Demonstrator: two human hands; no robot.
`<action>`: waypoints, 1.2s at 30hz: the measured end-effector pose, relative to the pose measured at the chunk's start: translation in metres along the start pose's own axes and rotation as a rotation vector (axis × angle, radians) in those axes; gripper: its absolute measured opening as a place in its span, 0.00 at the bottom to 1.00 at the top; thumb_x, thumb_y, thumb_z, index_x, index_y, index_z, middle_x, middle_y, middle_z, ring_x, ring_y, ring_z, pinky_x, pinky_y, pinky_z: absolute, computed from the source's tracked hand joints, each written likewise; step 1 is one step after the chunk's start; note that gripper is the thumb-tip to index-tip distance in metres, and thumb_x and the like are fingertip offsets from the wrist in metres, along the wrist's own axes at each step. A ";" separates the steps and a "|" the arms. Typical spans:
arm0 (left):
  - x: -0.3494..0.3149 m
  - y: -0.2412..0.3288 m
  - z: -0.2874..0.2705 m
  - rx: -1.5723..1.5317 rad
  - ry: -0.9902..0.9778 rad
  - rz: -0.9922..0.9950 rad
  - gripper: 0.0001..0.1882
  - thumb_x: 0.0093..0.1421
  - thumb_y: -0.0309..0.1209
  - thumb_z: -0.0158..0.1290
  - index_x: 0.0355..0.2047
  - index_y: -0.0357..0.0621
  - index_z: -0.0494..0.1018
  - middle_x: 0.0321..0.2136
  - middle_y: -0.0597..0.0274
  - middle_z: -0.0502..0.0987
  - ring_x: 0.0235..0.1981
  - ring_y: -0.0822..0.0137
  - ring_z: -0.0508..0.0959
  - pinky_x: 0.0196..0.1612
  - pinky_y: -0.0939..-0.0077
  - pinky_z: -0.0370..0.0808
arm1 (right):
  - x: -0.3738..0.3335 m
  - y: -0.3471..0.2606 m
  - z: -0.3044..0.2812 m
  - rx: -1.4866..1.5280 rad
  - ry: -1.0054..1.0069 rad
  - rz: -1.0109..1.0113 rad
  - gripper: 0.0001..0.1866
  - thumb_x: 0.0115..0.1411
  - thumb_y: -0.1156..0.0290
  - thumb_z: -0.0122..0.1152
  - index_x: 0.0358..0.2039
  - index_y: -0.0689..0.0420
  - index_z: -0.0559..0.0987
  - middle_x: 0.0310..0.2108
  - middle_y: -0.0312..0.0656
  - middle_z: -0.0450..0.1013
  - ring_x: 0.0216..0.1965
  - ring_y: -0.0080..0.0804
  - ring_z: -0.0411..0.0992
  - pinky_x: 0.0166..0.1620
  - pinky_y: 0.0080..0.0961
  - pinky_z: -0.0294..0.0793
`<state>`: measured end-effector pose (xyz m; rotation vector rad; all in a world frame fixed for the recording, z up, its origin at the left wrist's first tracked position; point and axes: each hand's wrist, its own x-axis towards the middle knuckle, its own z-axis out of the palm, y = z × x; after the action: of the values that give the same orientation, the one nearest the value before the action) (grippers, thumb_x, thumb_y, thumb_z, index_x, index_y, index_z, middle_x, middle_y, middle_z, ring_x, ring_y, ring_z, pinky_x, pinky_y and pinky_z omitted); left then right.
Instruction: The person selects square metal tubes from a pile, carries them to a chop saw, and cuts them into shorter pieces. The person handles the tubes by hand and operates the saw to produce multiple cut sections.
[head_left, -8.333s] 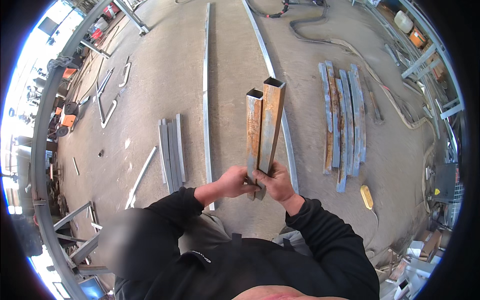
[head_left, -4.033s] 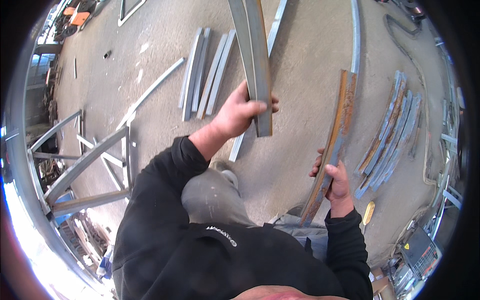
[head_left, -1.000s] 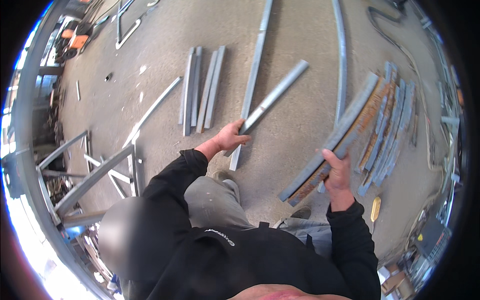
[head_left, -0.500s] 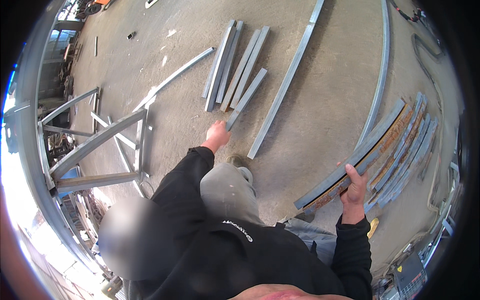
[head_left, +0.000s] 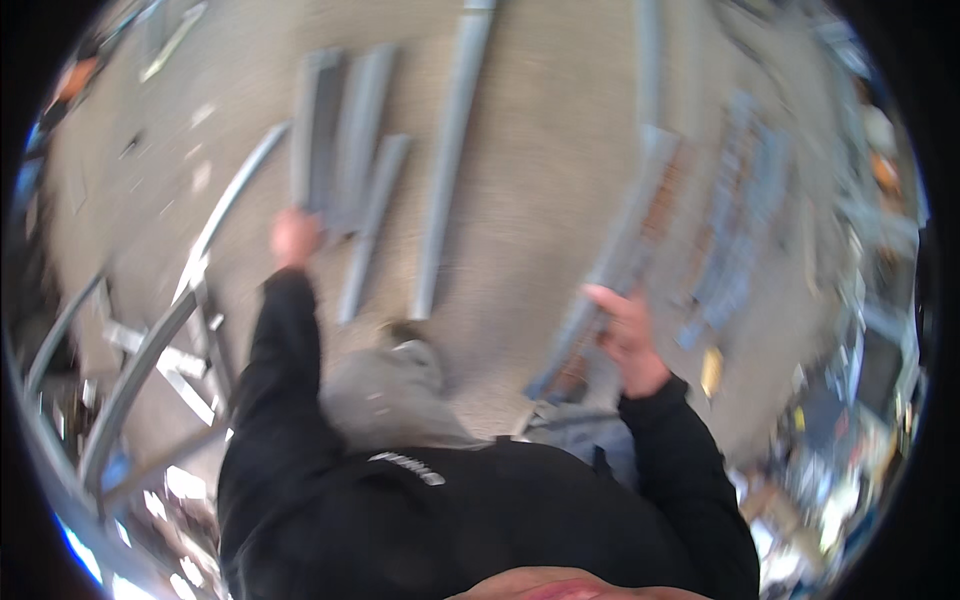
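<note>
In my right hand [head_left: 630,335] is a pair of square steel tubes, a grey one [head_left: 610,260] and a rust-brown one [head_left: 657,205] side by side. The hand closes round them near their lower end, thumb on the grey face. My left hand [head_left: 297,237] is at the near end of a pair of grey steel tubes [head_left: 314,130] on the floor. Its fingers are smeared by motion, so contact or grip is unclear. More grey tubes [head_left: 365,125] lie beside that pair. A shorter tube [head_left: 375,230] lies to their right, apart from the left hand.
A long tube [head_left: 453,160] runs away from me across the concrete floor [head_left: 540,150]. Several grey and rusty tubes [head_left: 735,220] lie at right. A welded metal frame [head_left: 140,380] stands at left, near a thin bar [head_left: 235,195]. Blurred clutter lines the right edge.
My left hand has left the shorter tube and moved left to the tube pair. The view has swung, shifting the floor things leftward. My right hand still holds its tubes.
</note>
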<state>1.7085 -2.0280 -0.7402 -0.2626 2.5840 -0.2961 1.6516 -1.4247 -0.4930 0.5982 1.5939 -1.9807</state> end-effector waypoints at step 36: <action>-0.013 -0.006 0.002 -0.460 -0.193 -0.317 0.33 0.58 0.31 0.64 0.64 0.39 0.70 0.55 0.40 0.82 0.59 0.43 0.81 0.61 0.53 0.79 | -0.004 0.014 0.001 -0.046 -0.042 0.067 0.32 0.56 0.74 0.76 0.60 0.63 0.74 0.49 0.41 0.76 0.50 0.34 0.75 0.57 0.34 0.75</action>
<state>1.7210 -2.0307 -0.7348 -0.8257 2.3823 0.2132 1.6637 -1.4271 -0.5007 0.5807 1.5696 -1.8902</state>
